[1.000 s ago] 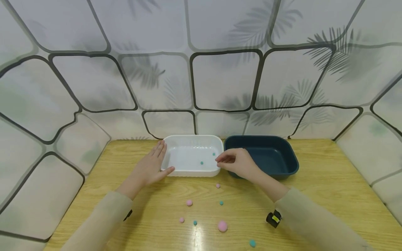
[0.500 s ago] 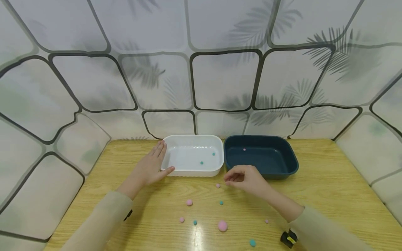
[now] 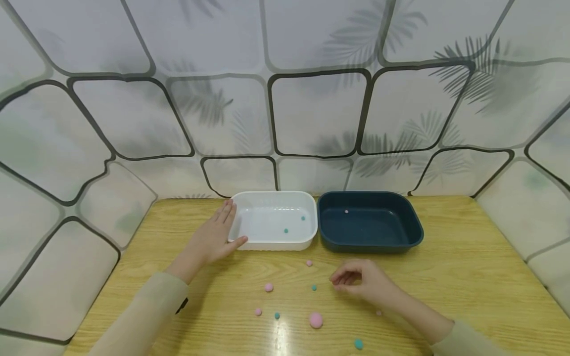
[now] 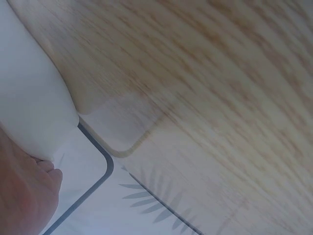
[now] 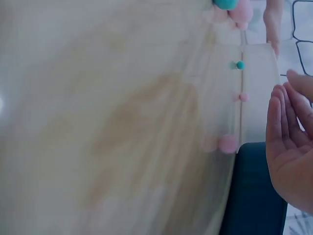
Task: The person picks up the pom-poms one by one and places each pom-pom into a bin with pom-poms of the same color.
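My left hand [image 3: 211,236] rests along the left end of a white dish [image 3: 262,226], its fingers extended and thumb at the front rim. Two small teal balls [image 3: 286,231] lie inside that dish. In the left wrist view part of the hand [image 4: 27,196] shows against the dish wall [image 4: 34,83]. My right hand [image 3: 367,282] hovers over the table in front of a dark blue dish [image 3: 369,228], fingers loosely bent with nothing seen between them. A small pink ball [image 3: 346,211] is in the blue dish. Nearest the right fingertips lies a teal ball [image 3: 313,287].
Several pink and teal balls are scattered on the wooden table [image 3: 222,316], among them a larger pink ball [image 3: 315,320] and a teal ball [image 3: 358,344] near the front. Both dishes stand side by side near the patterned wall [image 3: 311,113].
My right hand has moved from between the two dishes back toward me and right, over the table. The pink ball in the blue dish has come into view. The left hand stays put.
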Demonstrator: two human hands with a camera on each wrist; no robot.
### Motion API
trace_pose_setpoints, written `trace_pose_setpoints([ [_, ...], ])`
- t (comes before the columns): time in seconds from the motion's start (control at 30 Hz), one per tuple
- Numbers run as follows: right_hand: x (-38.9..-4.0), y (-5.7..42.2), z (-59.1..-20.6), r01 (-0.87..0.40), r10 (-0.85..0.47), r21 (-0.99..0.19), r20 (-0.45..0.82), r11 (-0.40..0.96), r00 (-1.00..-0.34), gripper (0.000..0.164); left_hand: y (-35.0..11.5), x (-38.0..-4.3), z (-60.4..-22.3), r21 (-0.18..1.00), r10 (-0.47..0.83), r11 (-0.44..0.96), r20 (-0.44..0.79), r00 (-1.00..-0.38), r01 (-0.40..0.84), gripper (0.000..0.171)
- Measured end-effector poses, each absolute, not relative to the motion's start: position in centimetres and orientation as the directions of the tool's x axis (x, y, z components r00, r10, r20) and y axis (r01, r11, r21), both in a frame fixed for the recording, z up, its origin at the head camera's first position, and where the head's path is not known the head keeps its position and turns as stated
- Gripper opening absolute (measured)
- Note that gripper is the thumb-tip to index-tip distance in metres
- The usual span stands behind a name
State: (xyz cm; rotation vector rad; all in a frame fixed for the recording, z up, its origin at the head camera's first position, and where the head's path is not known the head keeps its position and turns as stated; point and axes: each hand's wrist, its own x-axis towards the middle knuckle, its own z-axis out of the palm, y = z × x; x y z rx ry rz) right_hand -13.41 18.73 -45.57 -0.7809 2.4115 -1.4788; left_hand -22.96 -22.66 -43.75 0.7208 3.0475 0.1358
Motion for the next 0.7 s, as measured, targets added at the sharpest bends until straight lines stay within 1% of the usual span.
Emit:
trace_pose_setpoints([
  [0.17, -12.7, 19.7, -46.0, -0.35, -0.616, -0.896, 0.117, 0.272, -0.779, 0.011, -22.7, -22.9, -43.7, 0.086, 0.447, 0.89, 0.018, -0.894, 0.447, 0.099],
  [0.37, -12.1, 20.6, -46.3, -0.416, -0.738, -0.884, 0.134, 0.213, -0.661, 0.012, -22.6, -22.9, -43.7, 0.087, 0.451, 0.888, 0.02, -0.892, 0.451, 0.099],
  [0.5, -11.6, 20.9, -46.2, -0.423, -0.807, -0.883, 0.093, 0.204, -0.583, 0.013, -22.7, -22.8, -43.7, 0.09, 0.453, 0.887, 0.024, -0.891, 0.453, 0.098],
  [0.7, -11.3, 21.2, -46.1, -0.434, -0.864, -0.871, 0.023, 0.229, -0.503, 0.018, -22.7, -22.8, -43.7, 0.092, 0.456, 0.884, 0.041, -0.889, 0.458, 0.096],
])
